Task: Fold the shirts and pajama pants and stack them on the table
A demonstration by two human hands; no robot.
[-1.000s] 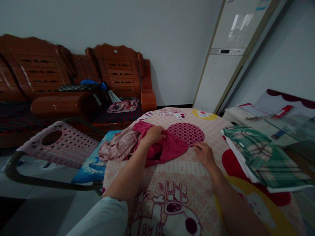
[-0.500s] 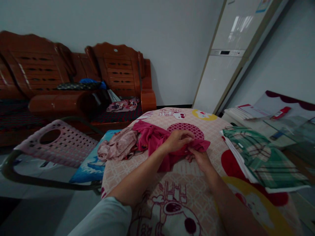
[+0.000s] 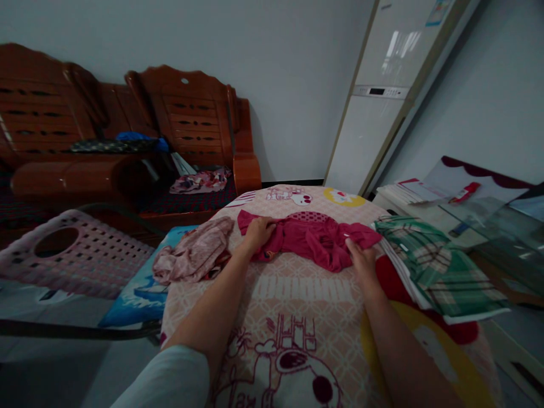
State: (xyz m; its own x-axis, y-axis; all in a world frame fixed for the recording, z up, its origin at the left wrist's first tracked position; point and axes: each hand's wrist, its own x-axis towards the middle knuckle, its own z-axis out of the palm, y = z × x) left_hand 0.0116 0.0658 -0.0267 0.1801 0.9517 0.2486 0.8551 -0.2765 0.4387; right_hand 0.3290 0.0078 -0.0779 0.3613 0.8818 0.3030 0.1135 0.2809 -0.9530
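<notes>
A crumpled magenta garment (image 3: pixel 314 238) lies stretched sideways across the patterned tablecloth (image 3: pixel 297 289). At its left end, my left hand (image 3: pixel 258 233) has its fingers closed on the cloth. My right hand (image 3: pixel 360 256) grips the garment near its right end, thumb on top and fingers partly hidden. Close to my left forearm rests a bunched pale pink garment (image 3: pixel 195 252), with some darker patterned cloth showing under its edge. To the right of my right hand, a green plaid folded cloth (image 3: pixel 433 260) lies over white layers.
A pink woven chair (image 3: pixel 85 249) with a blue cushion (image 3: pixel 140 289) stands at the left of the table. Behind it are wooden armchairs (image 3: pixel 182 119). A tall white air conditioner (image 3: pixel 361 124) stands at the back; papers (image 3: pixel 408 192) lie at the right.
My hands have moved apart, the left one leftward and the right one slightly rightward. The magenta garment, bunched between them before, is now spread out sideways. The view has shifted slightly right.
</notes>
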